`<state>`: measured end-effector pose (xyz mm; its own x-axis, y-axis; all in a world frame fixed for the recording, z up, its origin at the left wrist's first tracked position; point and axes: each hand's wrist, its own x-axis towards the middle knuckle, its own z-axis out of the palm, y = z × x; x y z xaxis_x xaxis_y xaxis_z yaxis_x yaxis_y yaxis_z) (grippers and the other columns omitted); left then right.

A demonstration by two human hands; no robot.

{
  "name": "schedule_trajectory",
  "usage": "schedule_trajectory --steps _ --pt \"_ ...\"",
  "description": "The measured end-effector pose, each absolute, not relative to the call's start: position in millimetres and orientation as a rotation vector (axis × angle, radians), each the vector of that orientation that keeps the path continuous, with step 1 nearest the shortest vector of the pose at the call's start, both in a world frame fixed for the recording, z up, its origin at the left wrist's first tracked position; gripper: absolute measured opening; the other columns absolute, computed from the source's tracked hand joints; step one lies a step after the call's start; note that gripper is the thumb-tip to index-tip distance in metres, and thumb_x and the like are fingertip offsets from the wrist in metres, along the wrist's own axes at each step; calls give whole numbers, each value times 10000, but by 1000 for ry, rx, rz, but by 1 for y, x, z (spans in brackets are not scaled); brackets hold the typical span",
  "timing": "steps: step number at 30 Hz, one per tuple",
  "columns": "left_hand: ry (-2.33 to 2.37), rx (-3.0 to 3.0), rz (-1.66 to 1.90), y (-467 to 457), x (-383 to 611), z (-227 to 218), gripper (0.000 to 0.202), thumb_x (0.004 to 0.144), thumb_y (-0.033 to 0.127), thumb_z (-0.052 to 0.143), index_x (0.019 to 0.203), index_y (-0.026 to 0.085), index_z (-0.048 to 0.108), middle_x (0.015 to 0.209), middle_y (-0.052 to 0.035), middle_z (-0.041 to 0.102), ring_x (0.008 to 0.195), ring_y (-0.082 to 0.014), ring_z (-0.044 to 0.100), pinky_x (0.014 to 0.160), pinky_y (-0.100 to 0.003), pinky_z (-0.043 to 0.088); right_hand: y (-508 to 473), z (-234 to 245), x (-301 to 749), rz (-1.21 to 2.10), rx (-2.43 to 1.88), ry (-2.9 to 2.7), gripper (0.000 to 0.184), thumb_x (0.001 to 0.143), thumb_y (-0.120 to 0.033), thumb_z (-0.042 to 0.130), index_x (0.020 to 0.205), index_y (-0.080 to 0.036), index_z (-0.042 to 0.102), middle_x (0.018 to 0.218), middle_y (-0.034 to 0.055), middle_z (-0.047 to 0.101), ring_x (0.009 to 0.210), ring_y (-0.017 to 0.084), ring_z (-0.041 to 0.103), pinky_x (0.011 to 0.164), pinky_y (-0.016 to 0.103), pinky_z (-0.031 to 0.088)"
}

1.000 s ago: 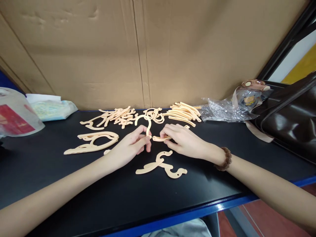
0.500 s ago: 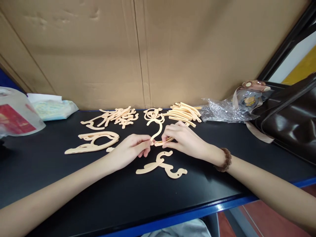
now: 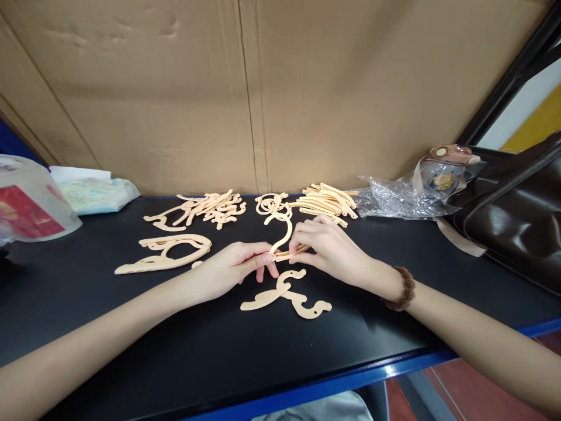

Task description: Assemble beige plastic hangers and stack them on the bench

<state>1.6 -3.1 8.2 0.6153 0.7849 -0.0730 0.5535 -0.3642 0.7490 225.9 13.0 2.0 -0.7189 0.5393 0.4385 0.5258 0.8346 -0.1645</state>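
Head view: a black tabletop with a blue front edge runs across, backed by a tan cardboard panel. At far left stand a translucent container with a red patch and a pale packet. Next come a joined cream piece lying flat and, behind it, a pile of curved parts. Mid-table, small hooks lie at the back and two loose curved parts in front, one of them partly over the other. Further right are a stack of strips, clear plastic wrap, a clear bottle and a dark bag; reddish floor shows below.

The left hand pinches the base of a cream hook between thumb and finger, above the middle of the table. The hook's long axis leans up and to the right from that grip, its curve bending back so the free tip points left. The right hand pinches a slim bar, which runs roughly sideways, rising slightly rightward; its left end meets the hook's base.

A second ago the hook was further left, with a gap between it and the bar. The left hand has shifted right; the loose curved parts lie practically as before.
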Motion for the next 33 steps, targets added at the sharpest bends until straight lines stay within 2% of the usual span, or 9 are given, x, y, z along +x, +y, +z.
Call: schedule_trajectory --steps 13,16,29,33 --pt "1009 2068 371 -2 2 8 351 953 404 360 937 185 634 720 10 561 664 -110 532 507 -170 416 12 2 224 233 -909 -2538 98 827 -252 706 770 -190 658 761 -39 611 757 124 544 737 278 260" --pt "1001 2078 369 -2 3 9 340 947 408 376 948 177 626 675 19 562 586 -95 491 494 -168 404 11 2 224 247 -900 -2518 116 819 -295 712 767 -200 670 746 -49 601 745 116 532 741 275 262" --pt "977 1973 301 1 -2 15 373 902 453 440 1047 185 654 665 14 586 514 -79 429 501 -183 404 10 3 224 255 -861 -2509 145 821 -335 706 754 -209 681 743 -58 592 741 101 520 745 277 265" --pt "926 1978 253 1 -2 19 381 906 455 431 1004 175 671 676 -6 623 538 -91 466 509 -187 408 8 4 224 253 -837 -2508 158 826 -352 696 747 -216 683 747 -54 596 746 105 525 741 282 264"
